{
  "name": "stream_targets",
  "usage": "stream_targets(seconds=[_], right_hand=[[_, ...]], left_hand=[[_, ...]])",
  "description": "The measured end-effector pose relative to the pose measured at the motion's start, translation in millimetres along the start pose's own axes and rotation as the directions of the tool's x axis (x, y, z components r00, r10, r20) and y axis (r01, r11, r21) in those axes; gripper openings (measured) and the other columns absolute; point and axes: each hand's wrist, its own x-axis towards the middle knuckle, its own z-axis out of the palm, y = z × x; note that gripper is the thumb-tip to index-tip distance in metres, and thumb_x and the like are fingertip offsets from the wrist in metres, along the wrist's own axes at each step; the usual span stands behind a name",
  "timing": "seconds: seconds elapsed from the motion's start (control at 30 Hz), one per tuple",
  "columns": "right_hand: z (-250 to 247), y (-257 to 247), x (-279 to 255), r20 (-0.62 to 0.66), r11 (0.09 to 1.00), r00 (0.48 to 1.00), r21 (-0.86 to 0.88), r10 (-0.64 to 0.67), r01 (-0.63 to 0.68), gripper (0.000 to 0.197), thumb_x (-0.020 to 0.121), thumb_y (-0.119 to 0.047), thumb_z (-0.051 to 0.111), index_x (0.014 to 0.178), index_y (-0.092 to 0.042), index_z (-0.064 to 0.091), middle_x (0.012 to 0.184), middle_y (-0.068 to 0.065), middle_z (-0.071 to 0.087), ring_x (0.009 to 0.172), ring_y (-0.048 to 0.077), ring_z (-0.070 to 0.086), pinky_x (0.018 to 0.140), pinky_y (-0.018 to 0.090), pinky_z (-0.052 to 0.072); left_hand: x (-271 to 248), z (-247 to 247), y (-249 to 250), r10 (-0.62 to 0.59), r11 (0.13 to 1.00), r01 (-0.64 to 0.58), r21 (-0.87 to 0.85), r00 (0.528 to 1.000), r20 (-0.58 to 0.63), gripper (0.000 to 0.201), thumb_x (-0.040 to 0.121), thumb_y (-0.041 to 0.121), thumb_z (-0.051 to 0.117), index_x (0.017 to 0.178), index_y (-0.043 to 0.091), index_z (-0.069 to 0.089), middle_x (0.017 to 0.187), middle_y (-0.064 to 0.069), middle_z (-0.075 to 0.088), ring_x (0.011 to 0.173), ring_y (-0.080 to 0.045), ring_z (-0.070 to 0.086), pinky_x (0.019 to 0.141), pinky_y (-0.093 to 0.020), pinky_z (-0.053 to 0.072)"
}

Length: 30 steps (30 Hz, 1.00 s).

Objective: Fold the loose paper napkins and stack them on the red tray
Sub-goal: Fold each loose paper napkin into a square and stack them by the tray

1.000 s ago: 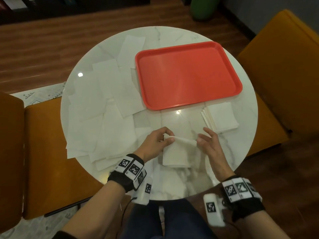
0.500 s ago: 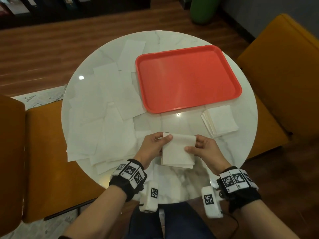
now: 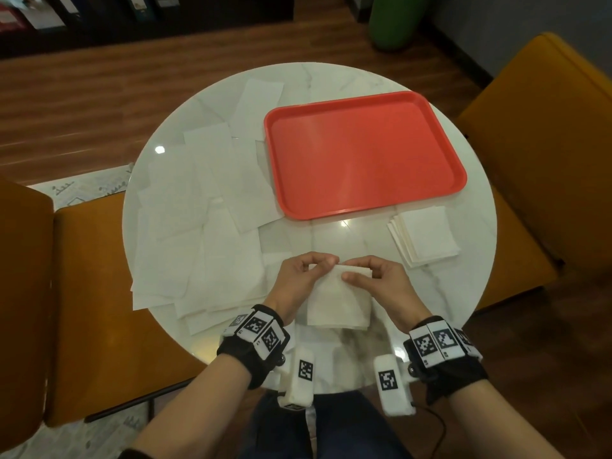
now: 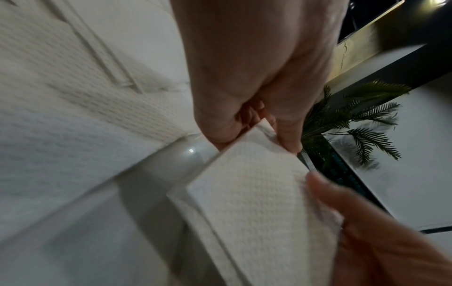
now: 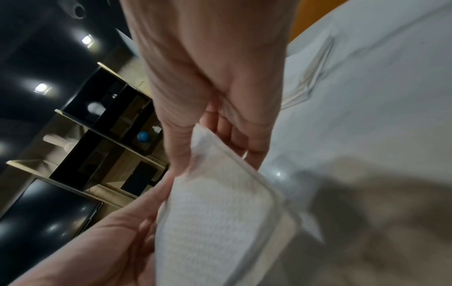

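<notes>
We see a big round white table (image 3: 381, 77) with marks like marble on it. Two orange chairs (image 3: 546, 154) stand by it, one on each side, on a brown wood floor (image 3: 82, 104).

On the far right part of the table lies the red tray (image 3: 364, 154). There are no napkins on it.

On the left part of the table lie the loose paper napkins (image 3: 198, 233). They are white and flat and not folded, and they lie partly over each other. One of them goes a little way under the left edge of the tray.

Near the right edge of the table, just in front of the tray, sits a small pile of folded napkins (image 3: 425, 236). It is on the table and not on the tray.

At the near edge of the table we hold one napkin (image 3: 337, 303) that is partly folded. It hangs down from its top edge. Our left hand (image 3: 298, 276) pinches the top left part of it with thumb and fingers. Our right hand (image 3: 381, 276) pinches the top right part the same way. The two hands are very close, and their fingertips almost meet over the top of the napkin.

Both wrists wear black bands (image 3: 255, 342) with black and white square marks.
</notes>
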Motion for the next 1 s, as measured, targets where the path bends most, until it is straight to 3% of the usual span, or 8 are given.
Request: stream_targets(seconds=[0.1, 0.27, 0.43, 0.53, 0.63, 0.8, 0.93, 1.0], right_hand=[[5.2, -3.8, 2.2, -0.017, 0.997, 0.999, -0.078, -0.029, 0.028, 0.018, 0.075, -0.026, 0.079, 0.087, -0.014, 0.074, 0.089, 0.002, 0.074, 0.090, 0.015, 0.069, 0.083, 0.028, 0.053], [6.6, -7.5, 6.3, -0.065, 0.983, 0.993, -0.160, -0.097, 0.086, 0.007, 0.074, -0.023, 0.080, 0.076, -0.019, 0.075, 0.079, 0.000, 0.075, 0.081, 0.016, 0.071, 0.080, 0.031, 0.055], [-0.3, -12.8, 4.8, -0.003, 0.991, 0.998, -0.117, -0.066, 0.065, 0.011, 0.085, -0.007, 0.067, 0.091, -0.013, 0.075, 0.090, 0.005, 0.075, 0.090, 0.021, 0.069, 0.084, 0.034, 0.055], [-5.7, -11.4, 1.3, 0.009, 0.994, 0.999, -0.100, -0.038, 0.038, 0.018, 0.090, -0.002, 0.060, 0.095, -0.012, 0.073, 0.095, 0.007, 0.074, 0.092, 0.021, 0.067, 0.084, 0.036, 0.053], [-13.2, -11.0, -1.2, 0.004, 0.995, 1.000, -0.097, -0.021, 0.022, 0.019, 0.091, -0.003, 0.059, 0.095, -0.014, 0.073, 0.093, 0.007, 0.074, 0.088, 0.020, 0.067, 0.081, 0.035, 0.054], [-17.6, -10.6, -4.5, -0.052, 0.999, 0.998, 0.018, 0.027, -0.026, 0.023, 0.087, -0.014, 0.066, 0.110, -0.013, 0.065, 0.093, 0.010, 0.073, 0.090, 0.023, 0.069, 0.076, 0.035, 0.056], [-16.3, -4.4, -17.3, 0.027, 0.987, 0.991, 0.097, 0.130, -0.132, 0.023, 0.089, -0.010, 0.062, 0.112, -0.006, 0.063, 0.103, 0.012, 0.073, 0.095, 0.026, 0.070, 0.076, 0.036, 0.058], [-24.5, -6.6, -19.8, -0.025, 0.983, 0.992, 0.140, 0.125, -0.120, 0.018, 0.093, -0.009, 0.056, 0.108, -0.005, 0.065, 0.103, 0.011, 0.073, 0.093, 0.025, 0.070, 0.076, 0.035, 0.058]], left_hand=[[0.0, -0.1, 1.6, 0.081, 0.991, -0.080, 0.104, 0.997, -0.008, 0.012, 0.087, 0.022, 0.072, 0.094, 0.014, 0.077, 0.097, 0.004, 0.076, 0.096, -0.007, 0.068, 0.087, -0.020, 0.051], [-2.0, -0.5, 5.0, 0.142, 0.981, -0.138, 0.137, 0.990, -0.015, 0.011, 0.089, 0.020, 0.069, 0.093, 0.014, 0.077, 0.092, 0.004, 0.076, 0.088, -0.004, 0.068, 0.082, -0.019, 0.053], [-5.7, -1.7, 5.4, 0.094, 0.992, -0.090, 0.085, 0.995, -0.046, 0.020, 0.096, 0.025, 0.059, 0.102, 0.013, 0.074, 0.098, -0.006, 0.076, 0.087, -0.016, 0.068, 0.077, -0.026, 0.056], [-7.1, -6.2, 8.3, -0.033, 0.999, 0.033, 0.023, 0.999, 0.004, 0.032, 0.102, 0.033, 0.047, 0.115, 0.013, 0.067, 0.107, -0.012, 0.073, 0.096, -0.022, 0.069, 0.079, -0.029, 0.056], [-7.4, -11.9, 15.3, -0.105, 0.994, 0.101, 0.047, 0.992, 0.071, 0.034, 0.096, 0.039, 0.056, 0.116, 0.013, 0.066, 0.109, -0.010, 0.073, 0.101, -0.024, 0.071, 0.087, -0.035, 0.057], [-9.3, -7.7, 21.3, -0.068, 0.994, 0.063, 0.094, 0.996, 0.052, 0.024, 0.090, 0.014, 0.068, 0.108, -0.001, 0.067, 0.100, -0.015, 0.075, 0.088, -0.022, 0.073, 0.075, -0.029, 0.060], [-11.5, 3.4, 26.2, -0.019, 1.000, 0.019, 0.013, 1.000, -0.008, 0.021, 0.095, 0.017, 0.061, 0.107, 0.000, 0.067, 0.097, -0.011, 0.075, 0.086, -0.023, 0.072, 0.070, -0.027, 0.058], [-15.1, 3.8, 31.6, -0.011, 1.000, 0.011, 0.022, 1.000, -0.001, 0.022, 0.098, 0.022, 0.057, 0.111, 0.008, 0.068, 0.103, -0.008, 0.075, 0.091, -0.024, 0.073, 0.073, -0.027, 0.059]])
